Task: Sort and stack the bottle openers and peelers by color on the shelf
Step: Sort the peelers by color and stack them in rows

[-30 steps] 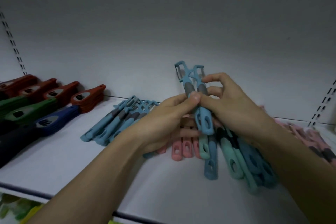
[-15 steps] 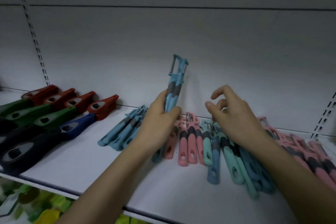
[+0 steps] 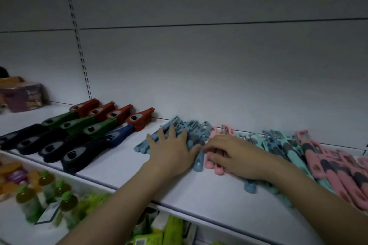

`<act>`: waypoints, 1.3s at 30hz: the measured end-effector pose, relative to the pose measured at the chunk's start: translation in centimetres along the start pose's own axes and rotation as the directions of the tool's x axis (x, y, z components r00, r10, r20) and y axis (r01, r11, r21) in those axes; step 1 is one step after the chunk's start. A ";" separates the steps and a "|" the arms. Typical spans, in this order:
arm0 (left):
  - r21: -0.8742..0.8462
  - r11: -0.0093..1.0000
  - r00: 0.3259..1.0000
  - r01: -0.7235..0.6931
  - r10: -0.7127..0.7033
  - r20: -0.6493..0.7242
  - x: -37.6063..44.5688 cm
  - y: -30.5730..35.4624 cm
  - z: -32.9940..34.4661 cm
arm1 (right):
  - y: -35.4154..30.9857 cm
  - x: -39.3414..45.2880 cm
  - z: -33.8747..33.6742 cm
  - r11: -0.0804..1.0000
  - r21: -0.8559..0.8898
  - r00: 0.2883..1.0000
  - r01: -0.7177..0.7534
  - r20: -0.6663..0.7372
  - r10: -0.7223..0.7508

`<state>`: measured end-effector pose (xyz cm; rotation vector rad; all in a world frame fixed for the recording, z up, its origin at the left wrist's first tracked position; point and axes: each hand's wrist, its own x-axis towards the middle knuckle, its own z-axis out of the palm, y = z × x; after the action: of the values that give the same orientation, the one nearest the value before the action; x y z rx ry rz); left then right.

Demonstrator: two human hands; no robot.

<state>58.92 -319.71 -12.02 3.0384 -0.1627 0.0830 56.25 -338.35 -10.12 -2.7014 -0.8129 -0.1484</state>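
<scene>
the left hand (image 3: 172, 150) lies flat at the centre of the frame with fingers spread and straight, pressing down on the blue peelers (image 3: 180, 132), a pile lying aslant on the white shelf (image 3: 123, 167). the right hand (image 3: 233, 155), just right of centre, rests on the pink peelers (image 3: 214, 163) with its fingers loosely bent over their handles; whether that grip closes on one of them i cannot tell. the thumb tips of the two hands nearly meet above a single blue peeler handle (image 3: 199, 162). further right lies a mixed heap of teal and blue peelers (image 3: 286, 151), and at the right edge of the frame more pink ones with grey grips (image 3: 338, 173). at middle left the bottle openers stand in stacked rows: red (image 3: 119, 114) at the back, green (image 3: 79, 123) before them, one blue stack (image 3: 119, 135), and black (image 3: 49, 147) nearest the shelf edge. a purple tin (image 3: 23, 96) sits at far left, and bottles (image 3: 49, 191) show on the lower shelf at lower left, blurred.
</scene>
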 end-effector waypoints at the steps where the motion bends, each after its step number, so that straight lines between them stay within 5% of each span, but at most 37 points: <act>1: -0.001 1.000 1.000 0.005 -0.004 0.011 0.0 0.1 0.1 | 0.2 0.0 -0.1 1.000 -0.026 1.000 0.003 -0.017 -0.004; 13: -0.007 1.000 1.000 -0.008 0.008 0.016 0.9 0.6 -0.2 | 1.5 -0.5 -2.0 0.983 0.098 0.981 -0.156 -0.102 0.166; 17: 0.047 0.996 0.985 -0.078 0.085 -0.152 0.1 0.6 -0.1 | 2.2 -1.0 -4.0 0.942 0.142 0.915 -0.304 -0.234 0.330; 20: -0.152 0.926 0.880 -0.344 0.262 -0.397 -1.3 2.5 -0.3 | 2.4 -2.2 -5.9 0.870 0.227 0.876 -0.438 -0.111 0.470; 23: -0.326 0.800 0.855 -0.503 0.404 -0.326 -3.2 5.5 0.5 | 1.6 -2.8 -6.4 0.831 0.179 0.850 -0.526 0.097 0.518; 26: -0.247 0.804 0.840 -0.541 0.503 -0.203 -2.7 7.1 2.3 | 1.1 -2.5 -5.5 0.811 0.051 0.804 -0.583 0.181 0.566; 30: -0.333 0.776 0.843 -0.535 0.465 -0.271 -1.6 7.0 3.3 | 0.7 -2.3 -4.6 0.822 0.010 0.812 -0.570 0.163 0.561; 34: -0.430 0.730 0.846 -0.532 0.436 -0.305 -1.8 6.8 2.9 | -0.2 -1.5 -3.8 0.823 -0.285 0.840 -0.492 0.095 0.535; 39: -0.440 0.728 0.849 -0.526 0.426 -0.312 -2.1 6.7 2.7 | 0.5 -1.9 -3.9 0.828 0.019 0.818 -0.561 0.170 0.550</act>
<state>56.27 -326.45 -14.21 2.3610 -0.8164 0.3135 54.97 -341.01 -6.92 -2.7799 -0.0278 0.2284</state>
